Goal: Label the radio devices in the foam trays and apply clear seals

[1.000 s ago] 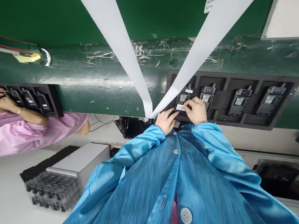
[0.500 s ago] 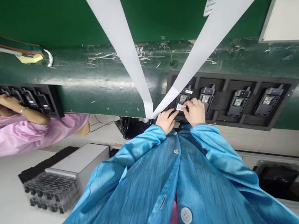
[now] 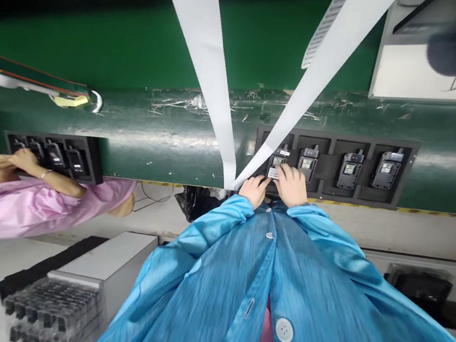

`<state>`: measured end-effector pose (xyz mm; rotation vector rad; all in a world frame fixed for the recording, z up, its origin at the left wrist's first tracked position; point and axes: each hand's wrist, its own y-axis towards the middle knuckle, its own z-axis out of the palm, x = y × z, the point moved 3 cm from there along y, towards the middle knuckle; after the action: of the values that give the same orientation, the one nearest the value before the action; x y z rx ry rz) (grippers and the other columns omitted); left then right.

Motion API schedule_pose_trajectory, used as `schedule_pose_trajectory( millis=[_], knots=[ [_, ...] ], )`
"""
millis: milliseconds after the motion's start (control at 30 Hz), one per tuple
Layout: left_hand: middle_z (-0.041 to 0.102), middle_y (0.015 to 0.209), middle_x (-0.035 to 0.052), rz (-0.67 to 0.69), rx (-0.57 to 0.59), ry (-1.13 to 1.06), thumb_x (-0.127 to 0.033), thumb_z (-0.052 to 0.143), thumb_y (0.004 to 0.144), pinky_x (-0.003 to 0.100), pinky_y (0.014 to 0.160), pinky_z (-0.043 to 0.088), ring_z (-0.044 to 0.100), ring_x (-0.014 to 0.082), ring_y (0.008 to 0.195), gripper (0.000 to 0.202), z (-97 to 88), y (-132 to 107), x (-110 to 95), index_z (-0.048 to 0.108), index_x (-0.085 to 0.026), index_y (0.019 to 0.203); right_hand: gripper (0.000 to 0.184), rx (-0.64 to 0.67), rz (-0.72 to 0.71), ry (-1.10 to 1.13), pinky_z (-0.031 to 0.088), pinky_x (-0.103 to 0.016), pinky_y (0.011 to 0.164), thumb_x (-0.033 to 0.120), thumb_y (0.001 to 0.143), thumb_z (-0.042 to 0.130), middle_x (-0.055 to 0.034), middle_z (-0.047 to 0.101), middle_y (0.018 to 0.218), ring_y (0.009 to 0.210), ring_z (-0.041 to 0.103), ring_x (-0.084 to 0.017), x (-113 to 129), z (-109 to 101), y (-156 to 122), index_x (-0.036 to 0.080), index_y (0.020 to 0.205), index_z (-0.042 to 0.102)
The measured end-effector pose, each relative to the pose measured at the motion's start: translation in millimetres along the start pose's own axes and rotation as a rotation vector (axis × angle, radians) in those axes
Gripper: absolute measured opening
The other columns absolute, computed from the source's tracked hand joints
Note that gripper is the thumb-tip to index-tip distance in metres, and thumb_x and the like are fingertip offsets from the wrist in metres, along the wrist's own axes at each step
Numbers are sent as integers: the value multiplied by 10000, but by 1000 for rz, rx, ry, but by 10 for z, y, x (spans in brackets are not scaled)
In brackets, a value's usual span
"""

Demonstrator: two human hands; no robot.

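A black tray [image 3: 323, 190] with compartments lies at the bench's front edge and holds several black two-way radios, their backs open. On the leftmost radio [image 3: 278, 158], a small white label [image 3: 274, 173] lies against the lower part. My right hand [image 3: 292, 186] has its fingers closed at the label's right side; the fingertips are partly hidden. Bent fingers of my left hand [image 3: 254, 191] touch the lower end of the same radio, close to the label. Another radio [image 3: 307, 163] is just right of my right hand.
White label strips [image 3: 220, 78] run down from above to the bench edge. At left, a co-worker's hands [image 3: 19, 159] reach over another tray [image 3: 95, 165]. A white board [image 3: 413, 78] stands back right. Stacked clear plastic trays [image 3: 57, 305] sit below left.
The label, tilted between my right fingers before, now lies flatter on the radio. My left fingers have drawn in closer together. The view has shifted, showing more of the bench's back.
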<state>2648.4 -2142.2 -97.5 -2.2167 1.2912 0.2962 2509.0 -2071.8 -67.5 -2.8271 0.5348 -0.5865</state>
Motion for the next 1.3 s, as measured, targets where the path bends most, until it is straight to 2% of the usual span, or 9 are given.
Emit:
schedule_pose_trajectory(
  millis=[167, 333, 500, 633, 733, 867, 933, 1133, 1300],
  knots=[
    [519, 1367, 109, 16, 9, -20, -259, 452, 912, 407, 945, 461, 511, 265, 1146, 529, -25, 14, 11, 438, -207, 1439, 587, 50, -185, 3, 194, -574, 1155, 246, 915, 393, -3, 383, 1541, 1416, 293, -310, 16, -3, -183, 290, 1498, 347],
    [554, 1310, 111, 28, -2, -37, -253, 487, 896, 405, 961, 477, 534, 256, 1122, 523, -23, 38, 19, 468, -196, 1415, 662, -14, -118, -43, 169, -623, 1165, 304, 883, 475, -36, 325, 1566, 1456, 242, -337, -40, 20, -227, 248, 1521, 309],
    [560, 1291, 123, 40, -62, -64, -233, 550, 862, 411, 949, 508, 578, 247, 1095, 476, -118, 5, -26, 548, -186, 1336, 700, 21, -195, -39, 197, -614, 1165, 188, 802, 536, -88, 354, 1551, 1446, 265, -341, -135, 58, -250, 182, 1485, 382],
    [594, 1248, 94, 118, -175, -110, -215, 514, 897, 357, 991, 502, 591, 196, 1118, 358, -501, -25, -146, 606, -185, 1242, 581, 14, -255, 57, 240, -575, 1160, 157, 775, 568, -107, 530, 1423, 1392, 362, -324, -162, -16, -208, 158, 1356, 546],
    [609, 1214, 79, 163, -383, -196, -194, 449, 935, 328, 1032, 473, 575, 162, 1154, 301, -1048, 9, -257, 624, -193, 1180, 389, -65, -267, 92, 363, -512, 1101, 170, 801, 563, -75, 685, 1195, 1288, 488, -286, -151, -207, -105, 197, 1176, 665],
    [607, 1200, 84, 169, -826, -398, -194, 487, 919, 362, 1027, 467, 561, 183, 1169, 250, -1949, 142, -391, 618, -196, 1131, 232, -275, -221, 170, 469, -409, 989, 198, 890, 471, -68, 706, 1050, 1090, 594, -222, -128, -780, 179, 199, 993, 679],
    [578, 1270, 92, 162, -918, -435, -202, 524, 898, 385, 1040, 454, 528, 204, 1223, 299, -2345, 273, -474, 571, -200, 1193, 243, -420, -182, 207, 469, -399, 975, 224, 930, 414, -82, 672, 1090, 1072, 582, -207, -95, -1230, 353, 190, 1023, 636],
    [475, 1432, 101, 263, -915, -581, -236, 662, 811, 443, 1076, 414, 492, 251, 1279, 690, -3223, 795, -798, 345, -254, 1423, 269, -1013, -224, 445, 483, -405, 916, 300, 894, 517, -77, 583, 1136, 1050, 564, -209, 160, -2864, 704, 223, 1150, 548],
    [578, 1322, 121, 343, -867, -862, -262, 667, 821, 429, 1002, 473, 600, 233, 1136, 784, -3740, 1155, -1023, 251, -261, 1485, 442, -1124, -348, 473, 474, -473, 949, 316, 841, 583, -71, 557, 1237, 1081, 567, -227, 351, -3669, 944, 262, 1266, 476]
  ],
)
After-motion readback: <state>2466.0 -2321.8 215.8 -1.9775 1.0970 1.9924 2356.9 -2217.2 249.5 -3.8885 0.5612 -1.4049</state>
